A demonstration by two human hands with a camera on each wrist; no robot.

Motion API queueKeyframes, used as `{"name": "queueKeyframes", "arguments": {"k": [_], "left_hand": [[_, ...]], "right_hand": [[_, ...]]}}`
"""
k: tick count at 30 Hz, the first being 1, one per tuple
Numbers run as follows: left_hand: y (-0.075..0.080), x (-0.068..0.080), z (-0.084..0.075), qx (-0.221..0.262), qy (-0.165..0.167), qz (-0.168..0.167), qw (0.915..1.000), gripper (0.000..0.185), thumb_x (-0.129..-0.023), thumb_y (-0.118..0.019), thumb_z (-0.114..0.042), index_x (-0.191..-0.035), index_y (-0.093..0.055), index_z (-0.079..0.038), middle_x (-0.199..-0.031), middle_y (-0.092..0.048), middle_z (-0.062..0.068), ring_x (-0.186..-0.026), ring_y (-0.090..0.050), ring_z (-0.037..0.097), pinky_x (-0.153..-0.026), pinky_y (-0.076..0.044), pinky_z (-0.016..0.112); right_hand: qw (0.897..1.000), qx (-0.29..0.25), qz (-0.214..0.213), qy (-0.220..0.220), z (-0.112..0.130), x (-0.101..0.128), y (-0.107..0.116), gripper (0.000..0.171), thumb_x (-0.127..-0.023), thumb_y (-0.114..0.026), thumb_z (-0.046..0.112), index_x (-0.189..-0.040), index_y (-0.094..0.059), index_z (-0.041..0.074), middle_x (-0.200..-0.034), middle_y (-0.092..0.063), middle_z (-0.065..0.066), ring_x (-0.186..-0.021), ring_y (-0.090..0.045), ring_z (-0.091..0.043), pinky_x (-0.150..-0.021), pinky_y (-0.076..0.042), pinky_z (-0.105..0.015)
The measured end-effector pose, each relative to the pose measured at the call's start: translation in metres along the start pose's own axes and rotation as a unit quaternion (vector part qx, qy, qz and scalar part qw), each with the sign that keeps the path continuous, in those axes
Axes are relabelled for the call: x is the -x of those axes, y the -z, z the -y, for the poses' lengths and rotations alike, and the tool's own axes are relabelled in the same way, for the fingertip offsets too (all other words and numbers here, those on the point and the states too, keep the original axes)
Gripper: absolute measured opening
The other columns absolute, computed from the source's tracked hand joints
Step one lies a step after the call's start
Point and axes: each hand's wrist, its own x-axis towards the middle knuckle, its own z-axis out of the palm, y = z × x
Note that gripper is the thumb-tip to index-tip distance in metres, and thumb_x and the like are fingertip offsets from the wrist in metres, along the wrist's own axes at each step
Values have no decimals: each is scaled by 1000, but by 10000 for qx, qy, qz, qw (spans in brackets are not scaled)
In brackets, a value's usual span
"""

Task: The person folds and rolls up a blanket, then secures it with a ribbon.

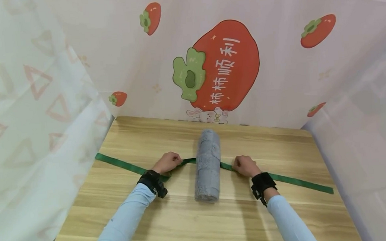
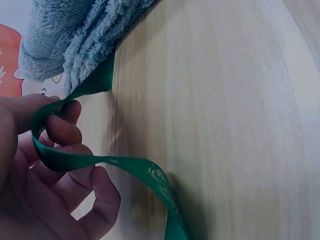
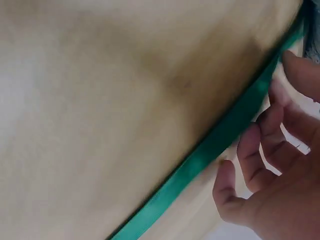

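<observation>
— So where did things stand with the rolled grey towel (image 1: pixel 207 166)?

— It lay end-on near the middle of the wooden table (image 1: pixel 193 225), across a green ribbon (image 1: pixel 298 181) that ran under it and out flat to both sides.

— And the hands?

— Set apart, one on each side of the roll. The left hand (image 1: pixel 167 162) had its fingers (image 2: pixel 65 131) curled round the ribbon, which looped through them and rose off the wood towards the towel; the left wrist view showed that plainly. The right hand (image 1: pixel 244 165) sat at the ribbon just beside the roll. In its wrist view the fingers (image 3: pixel 255 155) were bent beside the band, but that picture was blurred, so I could not tell whether they actually pinched it.

— Which step would you call that?

— By my reading, taking up the two ribbon ends, with no crossing or knot made yet.

— What did the next move call for?

— A sure grip on the right, I judged, then both ends lifted together over the top of the roll, evenly, so the towel neither rolled aside nor loosened.
</observation>
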Motion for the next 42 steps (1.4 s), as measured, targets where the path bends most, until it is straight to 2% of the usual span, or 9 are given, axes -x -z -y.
{"name": "queueKeyframes", "arguments": {"k": [3,9,15,18,20,25,30,34,42], "left_hand": [[0,-1,-2,-12,-11,55,10000,27,-103,-54,-16,-89,-70,0,-69,-51,-2,-60,-42,13,-64,-37,28],[1,-1,-5,-45,-104,91,9999,28,-103,-52,-16,-90,-70,0,-68,-50,-2,-59,-42,13,-65,-37,28],[6,0,-10,-60,-153,163,9997,29,-105,-51,-16,-91,-70,1,-69,-50,0,-59,-40,14,-67,-36,30],[8,0,-10,-129,-109,111,9998,28,-104,-51,-17,-92,-71,0,-70,-51,0,-59,-40,14,-66,-36,30],[11,1,-8,-132,-86,117,9998,29,-104,-51,-17,-90,-70,-1,-67,-49,-1,-58,-40,14,-65,-36,30],[20,5,0,-3,5,333,9994,37,-104,-52,-21,-75,-60,1,-58,-37,-4,-54,-35,13,-60,-33,28],[47,19,10,83,-9,759,9971,42,-103,-55,-25,-76,-57,8,-58,-39,-7,-52,-36,9,-57,-34,24],[81,39,16,332,-213,1086,9933,43,-104,-53,-24,-83,-56,13,-58,-41,-6,-51,-37,7,-54,-35,24],[137,79,20,544,103,709,9959,38,-105,-53,-26,-74,-54,-4,-59,-41,-2,-51,-40,12,-53,-39,28]], "right_hand": [[9993,-98,-176,310,-4,2,-1,16,-93,-65,8,-78,-60,5,-73,-53,-6,-67,-45,-17,-64,-38,-30],[9976,-476,-318,399,11,-4,-6,23,-93,-70,17,-107,-64,0,-85,-48,-10,-75,-41,-20,-71,-35,-34],[9974,-232,-103,679,17,-14,-16,11,-90,-70,9,-81,-65,7,-85,-56,-7,-82,-47,-20,-83,-42,-40],[9950,-732,394,546,16,-11,-6,9,-92,-67,9,-86,-61,5,-81,-59,-7,-77,-51,-18,-78,-44,-37],[9867,-1368,803,354,13,-7,3,10,-95,-66,12,-95,-60,3,-80,-63,-7,-71,-55,-17,-73,-45,-33],[9476,-2861,1401,-228,-11,13,28,28,-100,-61,21,-104,-62,-7,-72,-63,-8,-63,-56,-18,-67,-46,-29],[9291,-3365,1433,-538,-47,40,57,32,-102,-57,23,-91,-58,-7,-67,-53,-4,-63,-50,-15,-64,-44,-31],[9300,-3369,1380,-504,-70,66,86,30,-104,-55,24,-82,-55,3,-65,-50,0,-61,-45,-14,-63,-41,-33],[9345,-3345,1111,-499,-94,113,143,28,-106,-49,20,-79,-55,12,-61,-46,7,-57,-43,-16,-63,-40,-27]]}}
